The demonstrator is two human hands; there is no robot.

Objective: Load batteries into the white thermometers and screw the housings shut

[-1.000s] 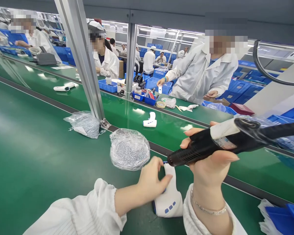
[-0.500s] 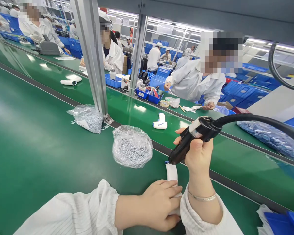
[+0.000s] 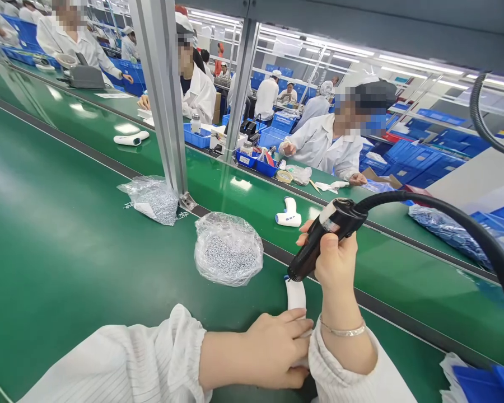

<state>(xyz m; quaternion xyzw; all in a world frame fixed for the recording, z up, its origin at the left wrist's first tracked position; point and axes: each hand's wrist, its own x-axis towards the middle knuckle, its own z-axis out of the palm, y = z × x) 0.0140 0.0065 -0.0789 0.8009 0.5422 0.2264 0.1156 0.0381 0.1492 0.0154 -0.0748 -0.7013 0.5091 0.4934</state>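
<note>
My right hand (image 3: 336, 260) is wrapped round a black electric screwdriver (image 3: 319, 243), a thick cable running from its top off to the right. The screwdriver leans down to the left, its tip at the blue-edged end of a white handheld infrared thermometer (image 3: 296, 295). That thermometer lies on the green bench, and my left hand (image 3: 277, 350) holds it down with the fingers across its body. Much of the thermometer is hidden under this hand. Beyond my left hand sits a clear plastic bag of small screws (image 3: 229, 254).
A second bag of screws (image 3: 157, 204) lies by a metal post (image 3: 162, 101). White thermometers (image 3: 289, 212) rest on the green conveyor (image 3: 239, 193) ahead. A co-worker (image 3: 327, 140) sits across it. Blue trays (image 3: 479, 380) stand at the lower right.
The thermometers on the conveyor have shifted to the right. Across the line, the co-worker has moved left and lowered an arm. My hands keep nearly the same hold, with the screwdriver slightly further left.
</note>
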